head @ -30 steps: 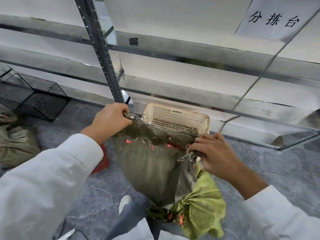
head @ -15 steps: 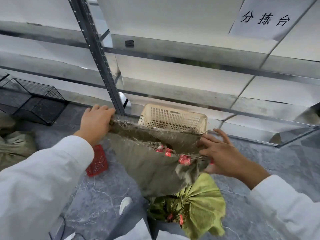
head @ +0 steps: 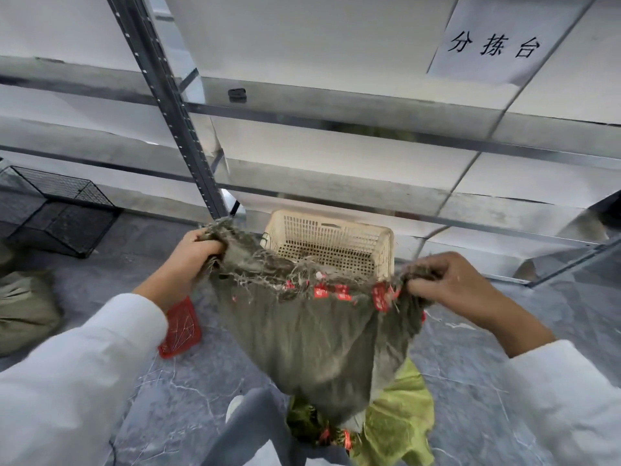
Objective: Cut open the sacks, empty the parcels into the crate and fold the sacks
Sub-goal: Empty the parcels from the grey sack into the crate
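While the wire basket [head: 64,213] and the second sack [head: 23,307] slumped on the floor at far left sit just as they did a second ago, the work in the middle has moved on. From my end, the left hand [head: 193,260] keeps its old job. Its fingers are curled tight round the frayed left corner of the sack [head: 302,341], now pulled further outward, and a red piece [head: 181,327] lies on the floor below the wrist.

The sack itself is what changed. A second ago its mouth was bunched and drooping to the right. Now the cut edge, with its red tags, is drawn wide and nearly level between the two hands. The cloth hangs flat and limp under it, in front of the cream crate [head: 331,242] and above a bright green sack [head: 400,422] by the feet. I see no bulge in it, so I judge it emptied. The crate's near part is hidden, so I cannot tell what it holds.

The right hand [head: 453,284], spread open against the right edge half a second ago, has closed, and its fingers and thumb now pinch the right corner. With both corners held and the mouth squared, I read this as the start of the fold.
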A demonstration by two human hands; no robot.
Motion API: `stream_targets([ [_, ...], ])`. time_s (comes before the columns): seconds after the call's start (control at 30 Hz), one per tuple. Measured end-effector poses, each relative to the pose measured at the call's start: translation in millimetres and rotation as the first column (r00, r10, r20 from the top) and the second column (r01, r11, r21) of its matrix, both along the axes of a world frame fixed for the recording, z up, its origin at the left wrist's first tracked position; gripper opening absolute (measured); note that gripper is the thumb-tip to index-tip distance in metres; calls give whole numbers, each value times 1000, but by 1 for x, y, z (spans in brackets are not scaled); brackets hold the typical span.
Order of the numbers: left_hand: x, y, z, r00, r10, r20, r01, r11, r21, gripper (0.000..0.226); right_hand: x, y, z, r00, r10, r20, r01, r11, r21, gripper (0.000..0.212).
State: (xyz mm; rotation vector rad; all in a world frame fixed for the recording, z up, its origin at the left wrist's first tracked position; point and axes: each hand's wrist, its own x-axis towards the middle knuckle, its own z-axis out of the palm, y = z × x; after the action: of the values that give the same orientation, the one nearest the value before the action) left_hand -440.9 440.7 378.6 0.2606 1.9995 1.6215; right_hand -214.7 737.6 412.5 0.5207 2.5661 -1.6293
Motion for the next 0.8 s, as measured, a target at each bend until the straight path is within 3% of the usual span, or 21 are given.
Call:
stream_targets([
  [0.1,11,48,-8,976,-216,-24,217,976,19,16,-42,-16,0,995,-82,-54,78,994,-78,15],
  [0.17,21,82,-17,891,-451,-56,447,892,-73,43,-75,-30,-10,992,-127,-25,124,986,-110,20],
  [0.23,28,114,-25,827,-563,-1,559,822,-109,34,-106,-37,-28,976,-217,14,218,972,-84,13],
  [0.3,23,137,-38,829,-559,12,555,820,-136,28,-126,-33,-52,950,-297,94,310,934,-177,8],
  [0.33,15,144,-48,842,-539,32,538,831,-138,26,-131,-29,-61,942,-304,139,332,903,-272,15],
  [0.4,-7,150,-67,865,-492,95,501,854,-143,25,-127,-14,-78,939,-281,196,339,843,-418,57],
  [0.47,-31,157,-84,899,-402,171,425,897,-125,22,-122,-1,-98,957,-212,199,267,912,-312,101],
  [0.53,-49,171,-104,899,-367,240,404,905,-131,21,-127,-7,-124,949,-63,308,125,975,-186,121],
  [0.6,-61,191,-124,883,-363,298,420,894,-156,31,-148,-20,-167,916,7,400,38,994,-105,111],
  [0.73,-93,219,-175,889,-218,403,323,923,-211,40,-195,-25,-248,816,-252,520,258,964,63,36],
  [0.8,-118,222,-206,869,-209,448,332,918,-216,37,-221,-21,-260,775,-269,571,325,946,4,27],
])
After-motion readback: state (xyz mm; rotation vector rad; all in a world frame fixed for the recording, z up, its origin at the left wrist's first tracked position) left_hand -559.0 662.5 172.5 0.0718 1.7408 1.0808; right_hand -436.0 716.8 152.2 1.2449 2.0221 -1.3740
